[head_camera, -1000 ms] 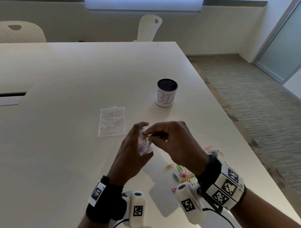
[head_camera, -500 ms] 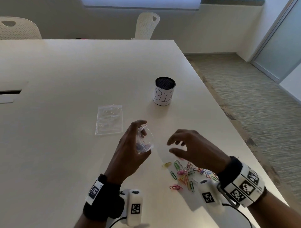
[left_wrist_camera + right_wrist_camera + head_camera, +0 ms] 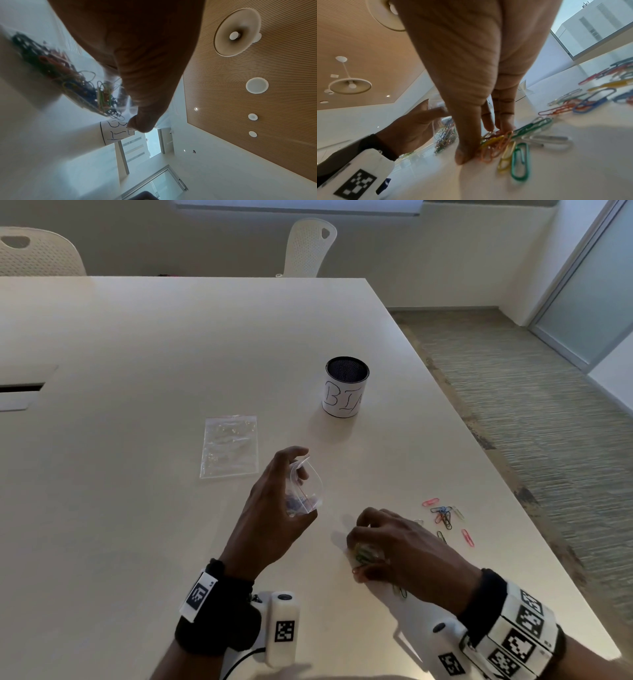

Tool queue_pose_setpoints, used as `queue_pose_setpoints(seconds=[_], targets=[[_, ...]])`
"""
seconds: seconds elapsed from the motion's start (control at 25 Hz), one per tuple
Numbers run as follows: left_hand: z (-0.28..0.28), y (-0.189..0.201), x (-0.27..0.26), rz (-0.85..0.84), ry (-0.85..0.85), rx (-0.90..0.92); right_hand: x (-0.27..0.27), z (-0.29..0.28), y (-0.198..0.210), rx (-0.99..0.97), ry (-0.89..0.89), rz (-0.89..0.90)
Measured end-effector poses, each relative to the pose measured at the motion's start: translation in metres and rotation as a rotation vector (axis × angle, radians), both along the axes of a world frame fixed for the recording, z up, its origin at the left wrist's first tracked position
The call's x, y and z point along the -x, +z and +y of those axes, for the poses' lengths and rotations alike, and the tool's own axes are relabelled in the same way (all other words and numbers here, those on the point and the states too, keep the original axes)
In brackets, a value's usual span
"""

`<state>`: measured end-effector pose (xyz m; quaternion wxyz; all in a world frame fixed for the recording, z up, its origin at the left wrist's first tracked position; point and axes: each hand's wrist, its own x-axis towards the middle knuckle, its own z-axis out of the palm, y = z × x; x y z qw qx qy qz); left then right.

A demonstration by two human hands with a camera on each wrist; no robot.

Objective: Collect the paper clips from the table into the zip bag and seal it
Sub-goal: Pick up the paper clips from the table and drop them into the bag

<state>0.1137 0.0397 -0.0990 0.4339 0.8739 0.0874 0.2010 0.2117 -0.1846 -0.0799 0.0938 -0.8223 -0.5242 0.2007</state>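
My left hand (image 3: 274,508) holds a small clear zip bag (image 3: 305,491) upright above the table, its mouth gaping open; several coloured paper clips (image 3: 82,83) lie in its bottom. My right hand (image 3: 387,546) is down on the table to the right, with thumb and fingertips (image 3: 503,125) pinching a cluster of paper clips (image 3: 494,143). More loose paper clips (image 3: 445,515) lie scattered just beyond the right hand, toward the table's right edge. In the right wrist view the left hand (image 3: 409,127) and the bag of clips (image 3: 445,136) show behind the thumb.
A second clear zip bag (image 3: 230,445) lies flat on the table left of the held one. A black mesh cup with a white label (image 3: 345,386) stands farther back. The table's right edge (image 3: 513,508) drops to carpet. Two white chairs stand at the far side.
My right hand left the bag's mouth, swung down and right, and now pinches clips on the table. The left hand keeps holding the bag open.
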Motion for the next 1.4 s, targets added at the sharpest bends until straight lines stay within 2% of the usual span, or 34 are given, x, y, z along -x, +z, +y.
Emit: queue_pose_setpoints(seconds=[0.16,0.44,0.64,0.76,0.84,1.0,1.16,1.4], targets=[[0.0,0.0,-0.001,-0.005,0.001,0.013,0.001,0.0,-0.003,-0.087,-0.002,0.007],[0.0,-0.001,-0.001,-0.018,-0.007,0.01,0.001,0.008,0.003,-0.038,0.024,-0.143],[-0.001,0.0,-0.001,-0.019,0.0,0.018,-0.003,0.014,0.003,-0.052,-0.011,-0.187],[0.0,0.0,0.0,-0.023,-0.006,0.021,-0.014,0.014,0.005,-0.085,-0.077,-0.125],[0.001,-0.001,0.001,-0.026,-0.006,0.02,-0.027,0.014,0.008,-0.161,-0.201,-0.009],[0.0,0.0,0.0,-0.024,-0.006,0.02,-0.035,0.025,0.034,-0.471,-0.383,0.214],[0.001,-0.001,0.0,-0.002,-0.008,-0.005,-0.02,0.054,0.065,-0.633,-0.312,0.322],[-0.001,0.001,-0.001,0.001,0.003,0.003,-0.014,0.08,0.067,-0.605,-0.18,0.263]])
